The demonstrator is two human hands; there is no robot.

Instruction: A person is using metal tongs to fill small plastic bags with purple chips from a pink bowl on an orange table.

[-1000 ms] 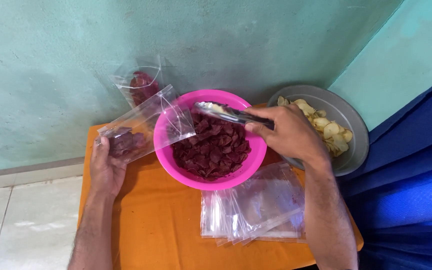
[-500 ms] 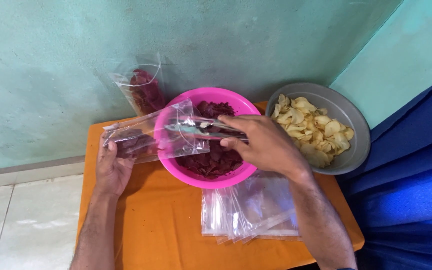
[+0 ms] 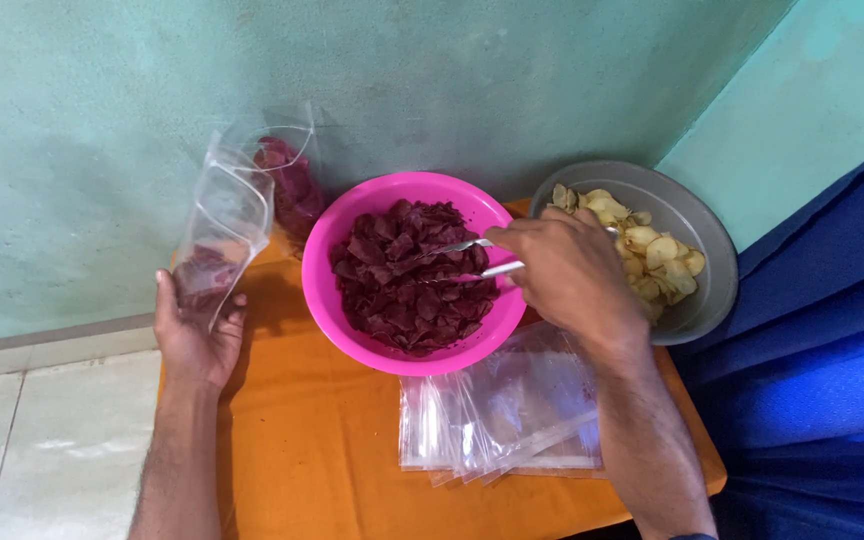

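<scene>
1. Tongs (image 3: pixel 472 258), thin and metal, sat pinched in the right hand (image 3: pixel 572 275) near the frame's centre, their tips down among the dark red chips (image 3: pixel 412 280); whether a chip was actually caught between the tips could not be told.
2. The right hand was closed around the tongs' handles, knuckles up, over the right rim of the pink bowl (image 3: pixel 337 225).
3. The pink bowl stood in the middle of the frame on the orange table (image 3: pixel 312 460), well filled with the dark red chips.
4. The left hand (image 3: pixel 192 335), at the left of the frame, gripped a clear plastic bag (image 3: pixel 224 225) by its lower end, holding it upright with a few red chips in the bottom.
5. Behind that bag, in the upper left against the green wall (image 3: pixel 102 120), stood a second clear bag (image 3: pixel 292 180) holding red chips.
6. A grey metal bowl (image 3: pixel 692 215) at the right held pale yellow chips (image 3: pixel 652 255).
7. A stack of empty clear bags (image 3: pixel 502 420) lay flat on the table just below the pink bowl, under the right forearm.
8. Blue cloth (image 3: pixel 822 350) filled the right edge of the frame.
</scene>
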